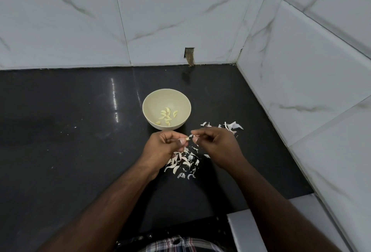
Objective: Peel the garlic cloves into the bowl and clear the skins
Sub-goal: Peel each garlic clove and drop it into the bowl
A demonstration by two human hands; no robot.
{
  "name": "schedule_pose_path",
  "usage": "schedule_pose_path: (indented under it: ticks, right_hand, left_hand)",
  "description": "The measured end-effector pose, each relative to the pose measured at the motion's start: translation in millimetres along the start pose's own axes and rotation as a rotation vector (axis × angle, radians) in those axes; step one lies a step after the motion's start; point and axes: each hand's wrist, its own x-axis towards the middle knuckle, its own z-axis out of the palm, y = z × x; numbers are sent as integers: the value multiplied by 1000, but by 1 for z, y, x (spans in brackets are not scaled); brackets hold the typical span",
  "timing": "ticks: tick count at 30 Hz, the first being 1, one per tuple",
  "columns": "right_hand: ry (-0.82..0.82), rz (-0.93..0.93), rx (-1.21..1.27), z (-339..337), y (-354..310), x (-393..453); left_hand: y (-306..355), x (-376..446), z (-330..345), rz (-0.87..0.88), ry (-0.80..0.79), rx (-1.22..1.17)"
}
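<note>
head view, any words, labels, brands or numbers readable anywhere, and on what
None: no text, label, brand or number can be read anywhere in this view.
The bowl is plain cream, unmarked.
The wall tiles show only grey veining, no print.
The black counter bears only garlic skins and reflections.
The checked cloth at the bottom edge has a pattern, no writing.

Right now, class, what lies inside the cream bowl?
Inside the bowl lie about a dozen peeled garlic cloves, loose on its bottom. No skins show among them. The near inner wall is hidden by the rim.
</note>
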Motion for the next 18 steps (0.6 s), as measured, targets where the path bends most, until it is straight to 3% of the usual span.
schedule_pose_path:
  ticks: [3,9,18]
  right_hand:
    - [-73,-108,-27,5,-4,0]
    - [-43,69,294,3,-6,2]
    - [-13,81,151,3,-3,16]
  left_hand:
    - [-1,1,-1,22,-17,41]
    - [-1,0,-4,69,9,145]
    - [-3,1,-17,134,49,517]
